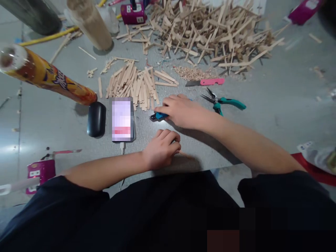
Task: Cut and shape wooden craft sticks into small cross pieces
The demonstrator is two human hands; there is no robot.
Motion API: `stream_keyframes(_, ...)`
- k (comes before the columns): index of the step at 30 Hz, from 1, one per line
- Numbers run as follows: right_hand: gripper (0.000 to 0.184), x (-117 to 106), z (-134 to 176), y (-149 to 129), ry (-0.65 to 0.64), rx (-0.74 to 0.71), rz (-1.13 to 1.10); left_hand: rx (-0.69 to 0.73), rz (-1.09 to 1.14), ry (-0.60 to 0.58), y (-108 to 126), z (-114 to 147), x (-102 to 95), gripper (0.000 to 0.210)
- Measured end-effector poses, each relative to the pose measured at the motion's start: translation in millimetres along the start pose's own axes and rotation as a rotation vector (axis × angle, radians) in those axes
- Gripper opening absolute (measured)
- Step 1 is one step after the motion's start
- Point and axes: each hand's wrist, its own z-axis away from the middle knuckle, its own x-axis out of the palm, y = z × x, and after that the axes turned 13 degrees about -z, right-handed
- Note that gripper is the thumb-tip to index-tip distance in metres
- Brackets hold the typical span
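Note:
My right hand [181, 110] lies over a long blue tool with a black end [159, 116], its fingers curled on it. Most of that tool is hidden under the palm, so its kind is unclear. Closer to my body, my left hand [162, 148] is closed, and the tip of a thin wooden stick [186, 154] pokes out beneath its fingers. Ahead of my right hand lies a pile of flat wooden sticks [133, 84]. Green-handled pliers [217, 101] rest open on its right, and a pink-handled folding knife [210, 82] lies beyond.
A lit phone [122, 119] on a cable and a black case [96, 119] sit left. An orange-yellow tube [52, 77] and a beige bottle [91, 24] stand behind. A big heap of sticks [210, 31] and wood crumbs [193, 73] fill the far side. The table edge is near me.

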Motion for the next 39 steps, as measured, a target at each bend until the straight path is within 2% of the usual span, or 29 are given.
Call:
stream_keyframes(4,0.053,-6,-11,0,-0.003,-0.045,-0.028,0.045,0.007,-0.05,-2,-1,-0.6,0.011)
stream_keyframes(7,0.056,-14,-7,8,0.075,-0.042,-0.099,0.131,0.017,-0.094,-4,-1,-0.6,0.016)
stream_keyframes(9,0.054,-24,7,21,0.162,-0.025,-0.117,0.126,0.094,-0.087,-5,0,0.3,0.016)
stream_keyframes(12,0.042,-45,47,49,0.285,0.083,-0.109,-0.053,0.289,0.006,-5,1,1.1,0.014)
stream_keyframes(14,0.042,-57,81,69,0.334,0.263,-0.081,-0.196,0.368,0.073,-6,0,-0.2,0.015)
stream_keyframes(17,0.065,-61,120,92,0.269,0.516,-0.021,-0.417,0.499,0.123,-8,-3,-3.3,0.029)
stream_keyframes(18,0.076,-59,127,97,0.233,0.544,-0.01,-0.488,0.563,0.142,-9,-4,-3.8,0.033)
stream_keyframes(20,0.084,-52,131,102,0.249,0.579,0.05,-0.579,0.663,0.184,-10,-5,-3.0,0.038)
stream_keyframes(23,0.071,-41,123,103,0.203,0.618,0.103,-0.634,0.756,0.245,-10,-8,1.6,0.038)
stream_keyframes(29,0.023,-41,119,106,0.129,0.551,0.076,-0.713,1.033,0.314,-7,-18,5.8,0.033)
stream_keyframes(32,0.009,-48,120,105,0.1,0.494,0.036,-0.728,1.156,0.355,-6,-21,5.3,0.036)
stream_keyframes(34,0.01,-52,119,102,0.127,0.402,-0.062,-0.719,1.196,0.37,-5,-21,6.1,0.039)
stream_keyframes(37,0.027,-51,114,93,0.234,0.271,-0.24,-0.715,1.212,0.362,-6,-19,8.6,0.039)
stream_keyframes(39,0.031,-47,110,83,0.301,0.221,-0.304,-0.732,1.217,0.344,-6,-17,10.4,0.038)
